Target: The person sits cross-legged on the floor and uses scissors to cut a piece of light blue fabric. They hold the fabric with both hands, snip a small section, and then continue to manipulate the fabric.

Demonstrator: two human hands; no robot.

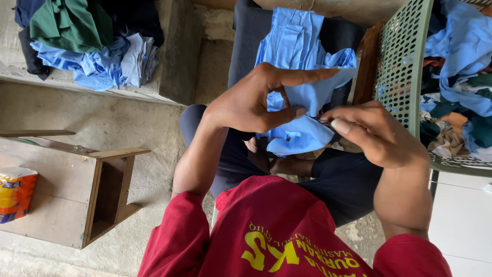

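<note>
A light blue cloth garment [297, 56] hangs from a dark seat back down to my lap. My left hand [256, 100] pinches a fold of this blue cloth between thumb and fingers at the middle of the view. My right hand [374, 131] is closed on the same cloth just to the right, fingertips meeting the left thumb. Something thin and dark seems to sit at my right fingertips, too small to make out. My red shirt and dark trousers fill the lower frame.
A green perforated plastic basket [402, 61] full of mixed clothes stands at the right. A pile of green, dark and blue garments [87, 41] lies on a concrete ledge at upper left. A small wooden stool [77, 195] with a yellow packet [15, 194] stands at lower left.
</note>
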